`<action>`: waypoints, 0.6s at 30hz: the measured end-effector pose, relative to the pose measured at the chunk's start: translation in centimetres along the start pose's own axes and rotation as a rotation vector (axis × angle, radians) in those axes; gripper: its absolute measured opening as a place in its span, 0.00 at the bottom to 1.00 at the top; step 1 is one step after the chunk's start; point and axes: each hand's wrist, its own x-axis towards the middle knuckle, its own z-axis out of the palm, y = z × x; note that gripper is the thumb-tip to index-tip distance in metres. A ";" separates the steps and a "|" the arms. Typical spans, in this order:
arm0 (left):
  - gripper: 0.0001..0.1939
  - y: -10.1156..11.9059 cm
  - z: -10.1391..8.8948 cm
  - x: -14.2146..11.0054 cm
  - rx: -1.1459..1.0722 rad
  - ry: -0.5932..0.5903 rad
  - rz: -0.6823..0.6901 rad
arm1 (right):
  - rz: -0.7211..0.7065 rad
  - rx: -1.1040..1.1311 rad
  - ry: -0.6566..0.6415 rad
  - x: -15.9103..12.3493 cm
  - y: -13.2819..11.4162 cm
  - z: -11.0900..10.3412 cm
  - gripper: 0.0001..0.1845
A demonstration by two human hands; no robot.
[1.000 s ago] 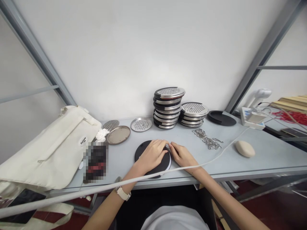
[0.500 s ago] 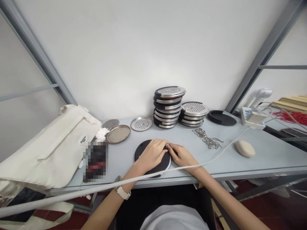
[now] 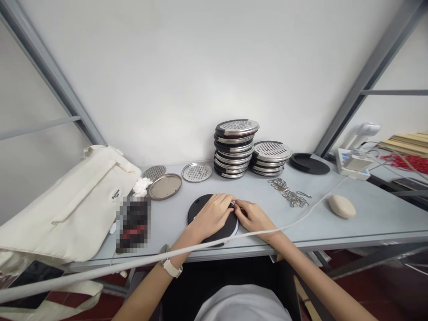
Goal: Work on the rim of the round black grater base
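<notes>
A round black disc [image 3: 200, 208] lies flat near the table's front edge. My left hand [image 3: 214, 215] rests palm down on top of it, fingers stretched towards its right rim. My right hand [image 3: 253, 216] meets it at that rim, fingers pinched on a small metal piece [image 3: 233, 203] that I cannot make out clearly. Just behind stand two stacks of round perforated metal lids with black rims, a tall stack [image 3: 235, 148] and a short stack [image 3: 270, 158].
A pile of metal hooks [image 3: 290, 193] lies right of my hands, a beige oval object [image 3: 341, 206] further right. Loose metal discs [image 3: 197, 172] and a brown dish [image 3: 165, 186] sit at back left beside a cream bag [image 3: 73, 203]. A white cable [image 3: 140, 261] crosses in front.
Both hands stay on the black disc's right rim; only the fingertips shift slightly. The view has tilted a touch.
</notes>
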 end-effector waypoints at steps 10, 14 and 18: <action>0.12 -0.1 0.0 0.0 -0.119 -0.016 0.003 | 0.012 -0.016 -0.001 0.0 0.0 -0.1 0.13; 0.12 -0.2 0.1 0.0 -0.148 -0.019 -0.005 | 0.026 0.002 0.026 -0.1 -0.2 -0.1 0.13; 0.13 -0.2 0.1 -0.1 -0.148 -0.011 0.001 | 0.047 0.008 0.039 -0.1 -0.3 -0.2 0.13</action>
